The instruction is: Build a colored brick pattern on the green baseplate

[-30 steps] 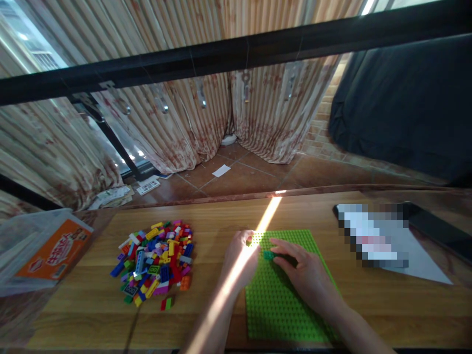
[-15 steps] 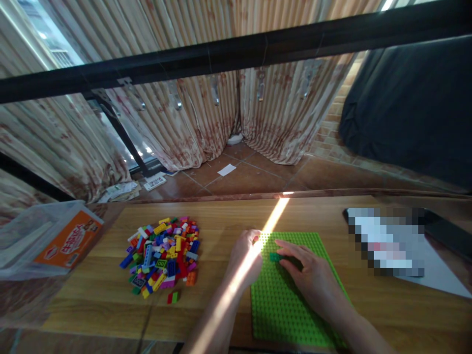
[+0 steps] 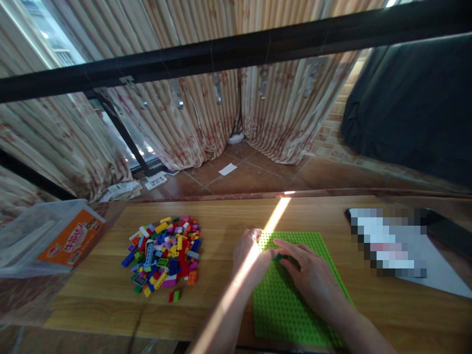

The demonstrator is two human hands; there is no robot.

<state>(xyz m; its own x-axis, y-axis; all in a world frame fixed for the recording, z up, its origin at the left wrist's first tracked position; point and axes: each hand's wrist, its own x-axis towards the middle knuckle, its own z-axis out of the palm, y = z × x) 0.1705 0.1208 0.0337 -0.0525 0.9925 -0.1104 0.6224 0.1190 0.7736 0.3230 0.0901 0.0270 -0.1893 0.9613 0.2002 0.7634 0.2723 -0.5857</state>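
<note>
One green brick between the fingers

Interior dim, daylight from the window upper left; one hard sun streak crosses the wooden tabletop and glares on the left hand. Dark cloth sinks into shade; coarse pixelation masks tabletop's right.

The board is lime green; the brick near its far edge is a deeper green. To the left, the pile of bricks mixes red, yellow, blue, purple, orange, white and green. The table is grained brown, the label at left orange with white lettering, the far curtains cream with reddish blotches.
</note>
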